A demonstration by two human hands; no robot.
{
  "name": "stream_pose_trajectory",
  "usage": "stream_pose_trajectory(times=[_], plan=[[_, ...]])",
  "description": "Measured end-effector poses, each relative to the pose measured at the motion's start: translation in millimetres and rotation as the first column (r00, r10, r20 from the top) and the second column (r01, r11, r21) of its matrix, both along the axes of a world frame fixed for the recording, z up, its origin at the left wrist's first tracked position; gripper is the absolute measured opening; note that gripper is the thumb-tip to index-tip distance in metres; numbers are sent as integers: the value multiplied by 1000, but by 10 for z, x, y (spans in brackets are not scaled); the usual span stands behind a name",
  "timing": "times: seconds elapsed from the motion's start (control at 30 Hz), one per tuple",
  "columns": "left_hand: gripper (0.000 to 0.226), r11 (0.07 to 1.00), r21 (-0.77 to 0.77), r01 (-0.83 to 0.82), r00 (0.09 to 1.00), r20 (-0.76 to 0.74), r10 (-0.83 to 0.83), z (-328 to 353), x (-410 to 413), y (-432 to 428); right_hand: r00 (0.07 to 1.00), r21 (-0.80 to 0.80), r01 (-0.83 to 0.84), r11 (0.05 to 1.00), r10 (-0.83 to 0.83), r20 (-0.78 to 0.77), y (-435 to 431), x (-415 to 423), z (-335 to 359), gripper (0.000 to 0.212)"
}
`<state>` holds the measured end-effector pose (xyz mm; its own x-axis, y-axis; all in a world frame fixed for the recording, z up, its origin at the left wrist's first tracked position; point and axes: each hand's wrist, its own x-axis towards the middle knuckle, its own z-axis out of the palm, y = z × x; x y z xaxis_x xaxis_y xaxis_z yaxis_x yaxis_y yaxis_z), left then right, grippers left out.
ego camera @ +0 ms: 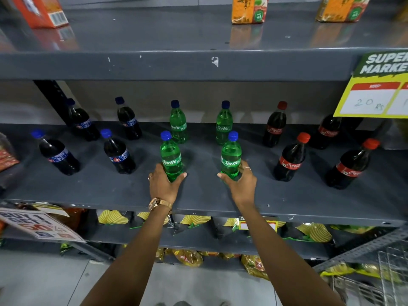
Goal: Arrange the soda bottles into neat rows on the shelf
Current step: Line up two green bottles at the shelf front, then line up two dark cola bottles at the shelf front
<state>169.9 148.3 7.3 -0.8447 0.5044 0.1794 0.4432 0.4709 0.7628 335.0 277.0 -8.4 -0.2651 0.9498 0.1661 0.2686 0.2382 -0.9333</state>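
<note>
Hands grip 2 green ribbed plastic Sprite bottles: left hand 1, right hand other, matte grey shelf.

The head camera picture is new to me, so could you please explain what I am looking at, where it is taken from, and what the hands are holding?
There is no machine here: a person wears one wide-angle camera on the head, looking forward and down, so you see their own two arms reaching out. They stand at a grey store shelf. The left hand, with a watch at the wrist, wraps around the base of one front Sprite bottle. The right hand wraps around the other front Sprite bottle. Both bottles stand upright on the shelf. Two more Sprite bottles stand behind them. Four dark cola bottles with blue caps stand to the left, and four Coca-Cola bottles with red caps to the right. Juice cartons sit on the shelf above.
</note>
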Motion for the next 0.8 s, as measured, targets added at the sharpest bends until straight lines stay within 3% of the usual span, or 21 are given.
stream_pose_trajectory(times=[0.6, 0.7, 0.8], plan=[[56, 1000, 15, 22, 999, -29, -21, -37, -23, -12, 999, 1, -24, 1000, 24, 39, -20, -9, 12, 65], [60, 999, 35, 36, 999, -19, -35, -32, -29, -17, 999, 13, -21, 1000, 21, 32, -44, 9, 82, 85], [79, 992, 101, 72, 997, 13, -74, -52, -57, -83, 999, 16, 38, 999, -38, 8, -203, 75, 169, 106]])
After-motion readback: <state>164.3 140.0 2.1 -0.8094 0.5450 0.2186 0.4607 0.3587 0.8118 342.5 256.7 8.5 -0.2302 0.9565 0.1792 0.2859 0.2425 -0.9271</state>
